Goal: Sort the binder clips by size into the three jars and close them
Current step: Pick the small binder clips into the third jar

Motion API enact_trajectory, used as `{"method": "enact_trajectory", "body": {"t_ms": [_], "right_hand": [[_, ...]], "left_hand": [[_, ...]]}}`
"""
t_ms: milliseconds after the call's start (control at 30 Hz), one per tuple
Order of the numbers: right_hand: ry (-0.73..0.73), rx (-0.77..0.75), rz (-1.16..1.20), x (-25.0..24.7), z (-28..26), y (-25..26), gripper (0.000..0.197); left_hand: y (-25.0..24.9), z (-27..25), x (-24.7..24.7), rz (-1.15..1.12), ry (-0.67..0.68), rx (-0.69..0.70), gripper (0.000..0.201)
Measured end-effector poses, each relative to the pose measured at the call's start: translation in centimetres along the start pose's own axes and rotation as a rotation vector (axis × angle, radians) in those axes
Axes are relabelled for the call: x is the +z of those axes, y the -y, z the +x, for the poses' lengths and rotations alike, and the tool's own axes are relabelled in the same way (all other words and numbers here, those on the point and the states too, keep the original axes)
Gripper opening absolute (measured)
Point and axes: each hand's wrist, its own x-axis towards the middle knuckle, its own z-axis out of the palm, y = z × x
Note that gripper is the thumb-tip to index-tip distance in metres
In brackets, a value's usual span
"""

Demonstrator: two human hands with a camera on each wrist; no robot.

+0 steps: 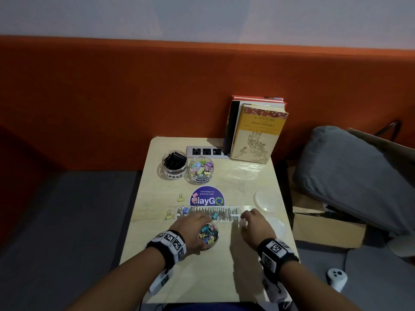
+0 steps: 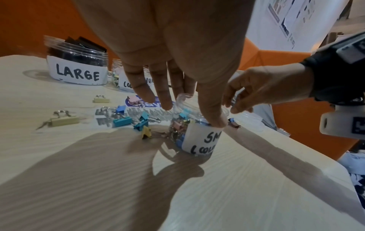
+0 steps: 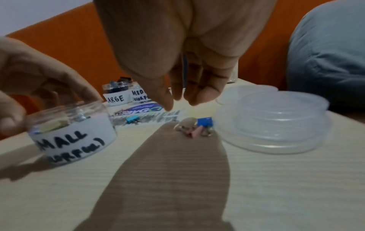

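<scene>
My left hand (image 1: 195, 230) grips the open jar labelled SMALL (image 2: 199, 139), thumb on its near rim and fingers on the far side; it holds several coloured small clips. My right hand (image 3: 180, 103) hovers with loosely curled fingers and nothing in them, just above a blue clip (image 3: 205, 121) and a pink clip (image 3: 195, 132) on the table. The LARGE jar (image 1: 174, 163) with black clips and the MEDIUM jar (image 1: 201, 169) with pastel clips stand open at the back. Loose clips lie around: two yellow (image 1: 180, 197) (image 1: 168, 215), a teal one (image 1: 215, 216), a blue one (image 1: 185, 211).
Clear lids (image 1: 267, 199) (image 1: 275, 225) lie at the table's right edge, close to my right hand. Books (image 1: 258, 131) stand at the back right beside a socket strip (image 1: 206, 151). A grey cushion (image 1: 354, 176) and a cardboard box (image 1: 325, 227) sit right of the table.
</scene>
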Motion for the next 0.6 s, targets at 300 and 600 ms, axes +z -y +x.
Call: {"method": "enact_trajectory", "body": {"t_ms": [300,600], "right_hand": [[0.127,-0.017,-0.178,2.4,0.0,-1.6,0.027],[0.043,-0.191,-0.234,3.9,-0.2,-1.0,0.024]], "left_hand": [[-0.2,-0.3,-0.4,-0.047,-0.015,-0.037,0.085],[0.2,-0.3,-0.2,-0.137,-0.021,-0.071,0.08]]}}
